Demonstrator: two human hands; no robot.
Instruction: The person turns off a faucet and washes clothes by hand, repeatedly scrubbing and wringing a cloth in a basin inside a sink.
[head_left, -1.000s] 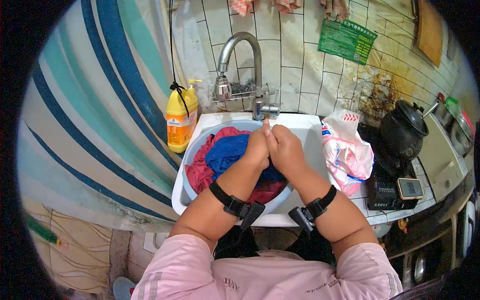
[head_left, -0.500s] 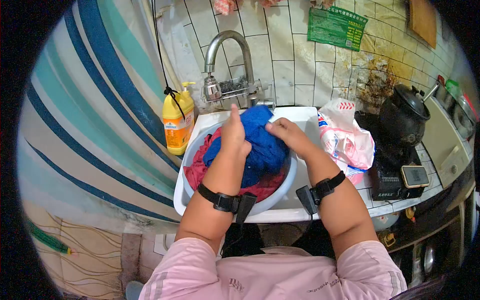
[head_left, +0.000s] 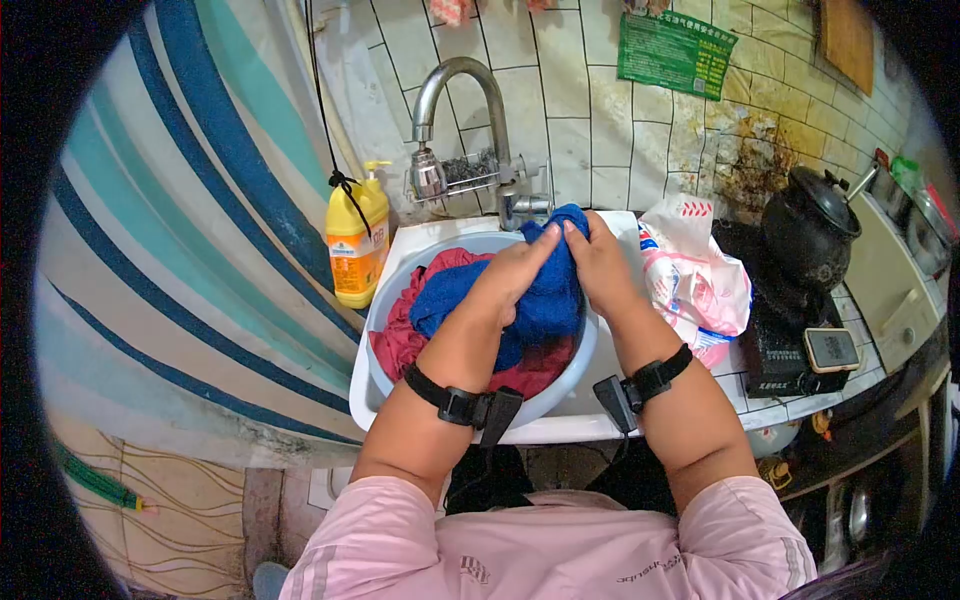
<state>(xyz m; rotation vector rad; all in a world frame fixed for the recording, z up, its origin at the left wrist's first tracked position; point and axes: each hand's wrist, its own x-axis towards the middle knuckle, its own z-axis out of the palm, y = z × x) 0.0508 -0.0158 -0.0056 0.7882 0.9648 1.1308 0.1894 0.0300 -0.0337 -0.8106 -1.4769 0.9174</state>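
Note:
Both hands grip a bunched blue cloth (head_left: 553, 300) over a pale blue basin (head_left: 588, 352). My left hand (head_left: 518, 272) is closed on the cloth from the left, its thumb pointing up along the fold. On the other side my right hand (head_left: 602, 262) pinches the top of the same fold, with both thumbs close together. The lower part of the cloth drapes into the basin, over crumpled dark pink fabric (head_left: 398, 345). My left forearm hides part of the basin's contents.
The basin stands in a white sink (head_left: 620, 400) under a curved faucet (head_left: 455, 70). A yellow pump bottle (head_left: 357, 245) is at the left. To the right are a plastic bag (head_left: 695, 270), a black pot (head_left: 810, 225) and a phone (head_left: 831, 349).
My left hand has moved right, closing on the cloth beside my right hand. The upper part of the cloth has shifted right and is now gathered into a narrow fold between both hands.

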